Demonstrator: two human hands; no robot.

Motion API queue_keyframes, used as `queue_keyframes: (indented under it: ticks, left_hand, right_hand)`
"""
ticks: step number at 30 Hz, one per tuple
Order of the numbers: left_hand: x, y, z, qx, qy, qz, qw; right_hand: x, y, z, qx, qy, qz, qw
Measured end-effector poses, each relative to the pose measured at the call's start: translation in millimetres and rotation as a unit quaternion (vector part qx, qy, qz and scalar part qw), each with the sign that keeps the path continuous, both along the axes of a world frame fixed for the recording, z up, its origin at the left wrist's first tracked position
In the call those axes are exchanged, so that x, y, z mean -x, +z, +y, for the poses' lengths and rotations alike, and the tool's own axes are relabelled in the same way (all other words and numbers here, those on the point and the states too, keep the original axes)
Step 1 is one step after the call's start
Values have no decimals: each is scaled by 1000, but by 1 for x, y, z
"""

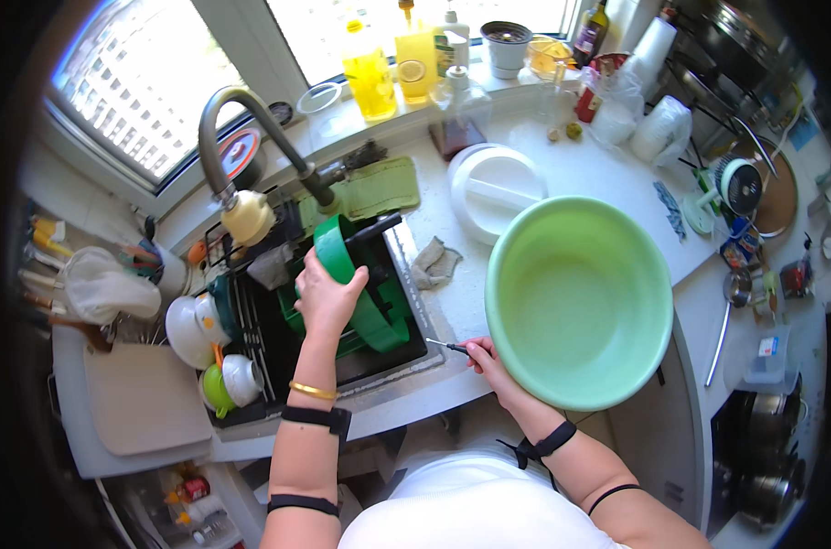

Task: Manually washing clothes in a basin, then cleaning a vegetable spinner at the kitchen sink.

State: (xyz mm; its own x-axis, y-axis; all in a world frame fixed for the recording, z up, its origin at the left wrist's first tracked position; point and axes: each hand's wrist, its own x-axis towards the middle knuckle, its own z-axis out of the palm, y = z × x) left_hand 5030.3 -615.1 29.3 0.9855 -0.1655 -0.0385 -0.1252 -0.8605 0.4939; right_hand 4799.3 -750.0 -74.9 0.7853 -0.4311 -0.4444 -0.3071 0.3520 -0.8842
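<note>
My left hand (pixel 327 291) reaches into the black sink (pixel 356 369), its fingers closed round a curved green plastic part (pixel 335 249). More green plastic (pixel 385 332) with a rounded edge lies under and beside that hand. A black bar (pixel 379 228) juts out beside the green part, toward the sink's right rim. My right hand (pixel 490 364) is closed on a small slim tool (pixel 454 347) with a dark handle and a thin metal shaft, like a small screwdriver. It points left over the counter's front edge. Right beside this hand stands a big light-green basin (pixel 580 302).
A curved faucet (pixel 273 137) arches over the sink's far side. Bowls (pixel 191 329) stand on a rack at left, near a cutting board (pixel 145 398). A grey cloth (pixel 435 263) and a white lid (pixel 493 190) lie on the counter. Bottles (pixel 368 73) line the windowsill.
</note>
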Motion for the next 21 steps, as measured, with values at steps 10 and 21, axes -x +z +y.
queue_keyframes:
  ticks: [10, 21]
  left_hand:
    - [-1, -18, 21, 83, 5, -48, 995]
    - [-31, -22, 53, 208, -31, -88, 974]
  right_hand:
    - [24, 8, -63, 56, -104, 21, 993]
    - [-37, -2, -50, 479, -126, 79, 865]
